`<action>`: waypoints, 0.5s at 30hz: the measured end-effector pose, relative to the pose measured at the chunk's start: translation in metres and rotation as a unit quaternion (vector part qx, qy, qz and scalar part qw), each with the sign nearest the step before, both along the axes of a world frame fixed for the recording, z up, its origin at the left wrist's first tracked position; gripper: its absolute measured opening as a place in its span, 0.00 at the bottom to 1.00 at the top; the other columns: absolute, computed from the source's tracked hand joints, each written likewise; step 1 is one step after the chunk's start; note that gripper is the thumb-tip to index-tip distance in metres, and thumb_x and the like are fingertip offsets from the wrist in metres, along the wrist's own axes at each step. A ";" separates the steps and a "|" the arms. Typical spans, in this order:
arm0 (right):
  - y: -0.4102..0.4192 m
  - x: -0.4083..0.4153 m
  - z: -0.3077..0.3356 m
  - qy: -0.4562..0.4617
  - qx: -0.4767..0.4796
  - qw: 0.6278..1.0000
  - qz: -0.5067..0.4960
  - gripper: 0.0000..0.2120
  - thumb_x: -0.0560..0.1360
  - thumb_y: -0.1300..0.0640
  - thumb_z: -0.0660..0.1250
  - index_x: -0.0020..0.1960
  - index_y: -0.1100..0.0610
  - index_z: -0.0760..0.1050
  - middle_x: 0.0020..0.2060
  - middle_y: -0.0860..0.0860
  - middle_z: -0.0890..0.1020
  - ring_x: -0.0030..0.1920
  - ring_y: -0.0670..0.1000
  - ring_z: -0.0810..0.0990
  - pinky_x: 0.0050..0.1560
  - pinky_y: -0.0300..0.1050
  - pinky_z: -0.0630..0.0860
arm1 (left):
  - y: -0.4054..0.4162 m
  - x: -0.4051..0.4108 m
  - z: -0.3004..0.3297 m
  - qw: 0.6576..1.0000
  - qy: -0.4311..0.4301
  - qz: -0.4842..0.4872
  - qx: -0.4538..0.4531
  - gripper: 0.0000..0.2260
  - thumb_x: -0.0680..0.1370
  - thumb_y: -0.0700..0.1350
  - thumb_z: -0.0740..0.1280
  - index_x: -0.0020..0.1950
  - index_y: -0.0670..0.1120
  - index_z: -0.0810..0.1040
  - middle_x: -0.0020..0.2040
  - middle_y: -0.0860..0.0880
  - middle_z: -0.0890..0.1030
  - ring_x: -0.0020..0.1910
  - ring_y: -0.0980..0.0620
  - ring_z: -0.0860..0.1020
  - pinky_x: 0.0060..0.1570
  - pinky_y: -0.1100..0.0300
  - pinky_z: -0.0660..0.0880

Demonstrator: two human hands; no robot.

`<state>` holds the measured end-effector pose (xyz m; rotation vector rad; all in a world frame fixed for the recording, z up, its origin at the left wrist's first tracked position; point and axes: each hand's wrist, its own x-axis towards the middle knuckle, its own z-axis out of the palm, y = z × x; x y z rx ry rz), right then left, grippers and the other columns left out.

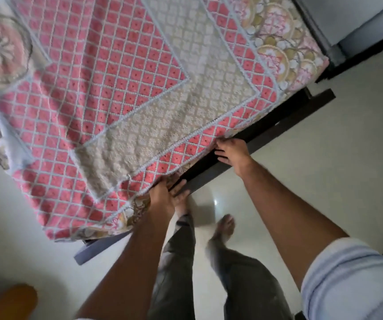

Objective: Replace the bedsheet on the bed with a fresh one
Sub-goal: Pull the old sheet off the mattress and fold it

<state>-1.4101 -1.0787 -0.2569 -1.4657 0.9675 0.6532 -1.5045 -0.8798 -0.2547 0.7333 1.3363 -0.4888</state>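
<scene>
Where the pink lattice-patterned bedsheet (98, 93) meets the dark wooden bed frame rail (250, 139), both hands work its hanging edge. Left hand (162, 195) appears clenched on the hem, though blur obscures the grip; right hand (232, 152) fingers lie extended, tips tucked beneath the sheet. Pale glossy tiled floor (324, 135) lies open alongside the rail.

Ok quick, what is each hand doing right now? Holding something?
Left hand: at the edge of the pink bedsheet by the dark bed frame; grip cannot be told.
Right hand: open, fingers spread at the bedsheet edge, holding nothing.
</scene>
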 end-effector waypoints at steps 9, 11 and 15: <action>-0.032 0.013 -0.016 -0.047 -0.036 0.989 0.138 0.06 0.78 0.60 0.70 0.42 0.57 0.76 0.34 0.52 0.81 0.35 0.47 0.81 0.40 0.43 0.82 | -0.019 0.001 -0.007 0.987 0.014 0.076 0.145 0.08 0.85 0.40 0.60 0.48 0.46 0.75 0.42 0.46 0.83 0.33 0.51 0.84 0.27 0.52 0.82; -0.044 0.009 -0.008 -0.056 -0.029 0.981 0.186 0.06 0.78 0.60 0.70 0.44 0.60 0.76 0.32 0.53 0.80 0.32 0.47 0.79 0.36 0.42 0.78 | -0.030 0.001 0.003 0.980 0.010 0.061 0.189 0.10 0.85 0.39 0.59 0.46 0.45 0.75 0.39 0.46 0.81 0.30 0.52 0.82 0.26 0.53 0.80; -0.084 0.001 0.045 -0.084 0.058 0.968 0.231 0.05 0.78 0.64 0.69 0.43 0.62 0.75 0.30 0.54 0.77 0.31 0.48 0.77 0.39 0.43 0.76 | -0.052 0.005 0.049 0.959 -0.035 0.070 0.273 0.08 0.82 0.38 0.62 0.44 0.45 0.74 0.37 0.45 0.78 0.26 0.51 0.77 0.23 0.57 0.75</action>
